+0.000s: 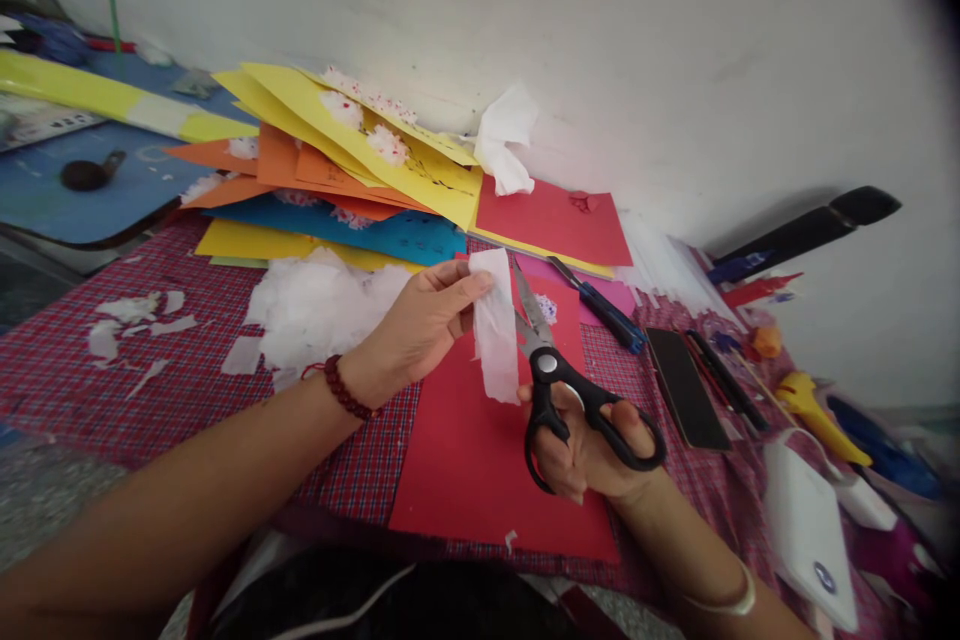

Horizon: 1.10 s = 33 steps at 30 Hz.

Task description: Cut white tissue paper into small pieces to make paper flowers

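A strip of white tissue paper (496,345) hangs from my left hand (424,320), pinched near its top between thumb and fingers. My right hand (592,445) has its thumb and fingers through the handles of black-handled scissors (551,370). Their blades are parted and point up and away, just right of the strip; whether a blade touches the paper I cannot tell. Beneath both hands lies a red sheet (457,460) with a small scrap of white paper near its front edge. A pile of white tissue pieces (322,305) rests left of my left hand.
Yellow card sheets (300,110) with tissue flowers top a colourful stack at the back. A red card (555,220) lies beside it, under crumpled tissue (508,140). On the right are a blue cutter (611,315), a phone (686,388) and a white power bank (808,535).
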Each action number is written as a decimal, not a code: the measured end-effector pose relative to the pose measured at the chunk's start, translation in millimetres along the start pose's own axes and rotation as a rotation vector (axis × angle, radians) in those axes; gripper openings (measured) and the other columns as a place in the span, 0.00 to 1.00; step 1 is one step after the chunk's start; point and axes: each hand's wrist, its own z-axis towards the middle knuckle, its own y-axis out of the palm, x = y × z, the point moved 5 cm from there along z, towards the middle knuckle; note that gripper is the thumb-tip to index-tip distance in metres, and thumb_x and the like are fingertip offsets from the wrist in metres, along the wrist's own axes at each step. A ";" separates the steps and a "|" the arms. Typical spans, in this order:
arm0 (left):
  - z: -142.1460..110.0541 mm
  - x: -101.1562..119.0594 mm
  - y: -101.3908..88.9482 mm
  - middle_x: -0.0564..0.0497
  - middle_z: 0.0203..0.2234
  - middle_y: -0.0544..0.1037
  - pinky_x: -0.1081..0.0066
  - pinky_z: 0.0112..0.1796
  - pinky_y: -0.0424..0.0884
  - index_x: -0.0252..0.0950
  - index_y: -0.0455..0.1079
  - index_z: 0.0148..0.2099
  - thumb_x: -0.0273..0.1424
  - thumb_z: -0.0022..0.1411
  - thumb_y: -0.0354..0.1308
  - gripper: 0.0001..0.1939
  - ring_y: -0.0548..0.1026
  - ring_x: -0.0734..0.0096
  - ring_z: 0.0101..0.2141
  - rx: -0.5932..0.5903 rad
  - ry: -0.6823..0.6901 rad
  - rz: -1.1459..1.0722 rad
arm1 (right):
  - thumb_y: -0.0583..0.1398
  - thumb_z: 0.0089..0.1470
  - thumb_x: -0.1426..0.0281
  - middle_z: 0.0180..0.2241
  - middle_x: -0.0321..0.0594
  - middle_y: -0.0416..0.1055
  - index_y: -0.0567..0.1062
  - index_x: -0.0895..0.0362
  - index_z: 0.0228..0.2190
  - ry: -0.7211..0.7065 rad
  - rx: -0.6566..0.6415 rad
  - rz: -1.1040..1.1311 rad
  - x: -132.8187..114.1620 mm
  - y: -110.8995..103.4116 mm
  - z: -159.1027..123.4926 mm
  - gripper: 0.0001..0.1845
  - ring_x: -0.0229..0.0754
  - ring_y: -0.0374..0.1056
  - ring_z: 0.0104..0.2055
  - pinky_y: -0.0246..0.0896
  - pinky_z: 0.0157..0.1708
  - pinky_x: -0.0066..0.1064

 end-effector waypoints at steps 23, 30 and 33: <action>-3.9 -16.0 -9.2 0.55 0.23 0.73 0.72 0.35 0.71 0.34 0.75 0.31 0.32 0.53 0.70 0.08 0.73 0.76 0.28 -0.005 -0.118 0.275 | 0.61 0.57 0.44 0.31 0.37 0.69 0.70 0.54 0.48 -0.071 -0.032 0.012 -4.0 0.3 5.2 0.30 0.35 0.64 0.25 0.63 0.23 0.26; -0.2 -20.4 -19.0 0.54 0.26 0.75 0.73 0.35 0.71 0.33 0.76 0.34 0.32 0.54 0.70 0.08 0.73 0.77 0.29 0.035 -0.132 0.236 | 0.62 0.59 0.48 0.27 0.32 0.68 0.72 0.52 0.49 -0.112 0.056 0.024 -1.0 -6.5 5.6 0.25 0.29 0.57 0.18 0.56 0.18 0.21; -0.6 -19.0 -18.6 0.53 0.27 0.77 0.74 0.34 0.71 0.33 0.76 0.33 0.31 0.54 0.71 0.08 0.73 0.78 0.28 0.039 -0.126 0.245 | 0.61 0.60 0.48 0.26 0.30 0.66 0.73 0.52 0.48 -0.101 0.108 -0.021 2.3 -11.7 3.4 0.24 0.27 0.51 0.15 0.52 0.14 0.21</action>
